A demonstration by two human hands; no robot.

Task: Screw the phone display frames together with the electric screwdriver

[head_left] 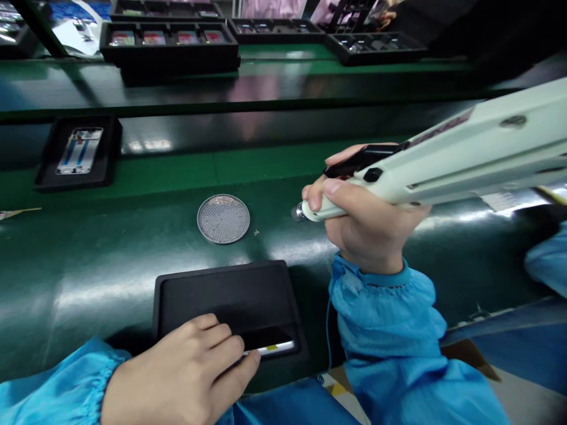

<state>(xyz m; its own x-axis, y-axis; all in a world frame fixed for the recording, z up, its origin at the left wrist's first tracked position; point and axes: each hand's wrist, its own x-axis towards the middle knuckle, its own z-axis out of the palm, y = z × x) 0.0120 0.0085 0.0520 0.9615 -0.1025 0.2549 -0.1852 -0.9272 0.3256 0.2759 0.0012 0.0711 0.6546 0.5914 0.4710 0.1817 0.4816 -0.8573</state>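
Observation:
My right hand (361,215) is wrapped round a pale green electric screwdriver (469,150) with a black lever, holding it tilted above the bench. Its metal tip (299,213) points left, towards a round perforated screw plate (224,221) and a few tiny screws (256,232) beside it. At the front, a black tray (221,295) lies on the green bench. Along the tray's near edge is a phone (274,345) with a silver side and a small yellow mark. My left hand (186,369) grips its left part, with the fingers over it and the thumb at the near side.
Another black tray (46,171) at the left holds a phone frame (80,151). Several black trays (170,50) of parts line the raised shelf at the back. A blue sleeve (549,260) shows at the right edge, and a white label (500,201) lies behind my right wrist.

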